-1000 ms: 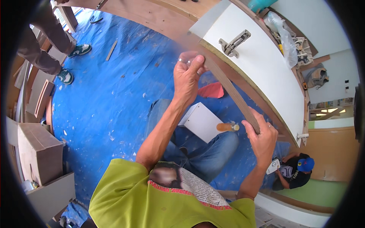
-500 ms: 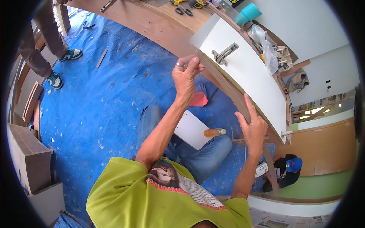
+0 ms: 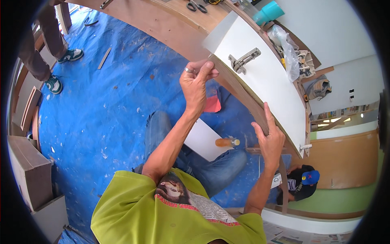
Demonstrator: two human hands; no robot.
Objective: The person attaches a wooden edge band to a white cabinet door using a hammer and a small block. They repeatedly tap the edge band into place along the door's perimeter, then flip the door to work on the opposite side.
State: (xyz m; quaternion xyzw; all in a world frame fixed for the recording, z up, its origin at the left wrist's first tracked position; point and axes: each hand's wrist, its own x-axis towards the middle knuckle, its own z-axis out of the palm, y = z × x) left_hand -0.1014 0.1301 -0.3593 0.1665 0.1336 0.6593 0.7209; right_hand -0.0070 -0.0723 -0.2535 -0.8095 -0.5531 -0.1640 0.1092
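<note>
A white panel (image 3: 266, 77) with a metal hinge (image 3: 243, 60) on its face lies tilted on the bench in front of me. Along its near edge runs a brown wood-grain edging strip (image 3: 240, 89). At the panel's upper left corner, my left hand (image 3: 194, 85) pinches the strip's end between thumb and curled fingers. Lower along the same edge, my right hand (image 3: 271, 142) has the strip between its thumb and outstretched index finger, the fingertip touching the panel's edge. A second hinge (image 3: 305, 147) sits at the panel's lower right end.
Scissors (image 3: 197, 6), a turquoise cup (image 3: 268, 13) and a clear plastic bag (image 3: 286, 53) lie around the bench. A bottle (image 3: 226, 142) rests on a white board by my legs. One person stands far left on the blue sheet (image 3: 101, 105); another, in a blue cap (image 3: 310, 177), sits right.
The view has shifted slightly. Both hands keep their places on the strip and panel edge. The person in the cap has shifted a little.
</note>
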